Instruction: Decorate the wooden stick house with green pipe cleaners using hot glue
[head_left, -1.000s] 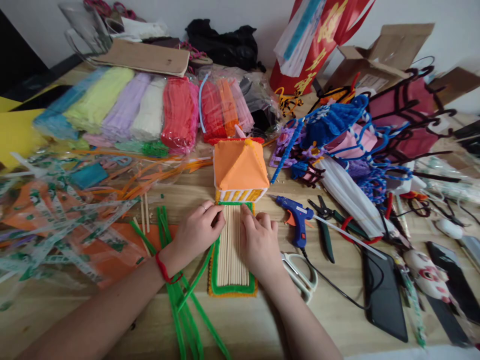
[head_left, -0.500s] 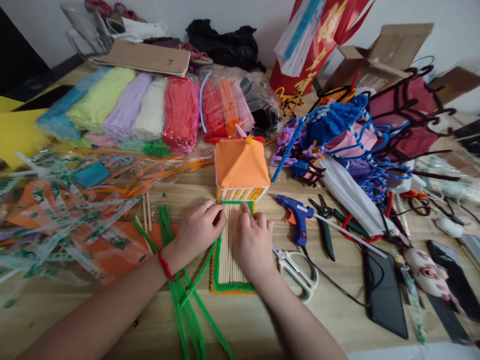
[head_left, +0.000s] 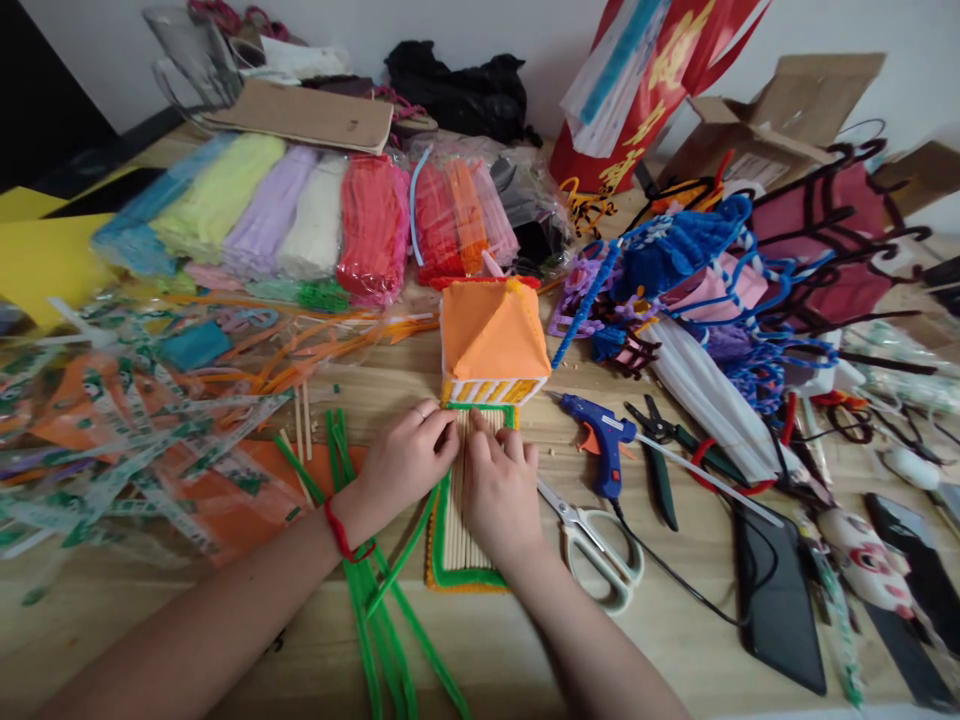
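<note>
A small house model with an orange roof [head_left: 495, 330] stands on the table. In front of it lies a panel of pale wooden sticks [head_left: 455, 530], edged with green pipe cleaner and an outer orange-yellow strip. My left hand [head_left: 412, 450] is at the panel's upper left corner, thumb and fingers pinched together. A green pipe cleaner [head_left: 405, 555] runs out from beneath it; the pinched part is hidden. My right hand [head_left: 504, 490] rests over the sticks, index finger stretched toward the upper border, other fingers bent. Loose green pipe cleaners [head_left: 382, 640] lie below my left wrist.
Scissors [head_left: 600, 560], a blue glue gun [head_left: 604, 440] and pliers [head_left: 658, 465] lie to the right, with a phone [head_left: 780, 600] beyond. Torn plastic wrappers [head_left: 165, 450] cover the left side. Bundled pipe cleaners [head_left: 255, 200] line the back.
My right hand has shifted left across the sticks, its index finger now closer to my left fingers. My left hand stays at the panel's corner. The whole view has moved slightly.
</note>
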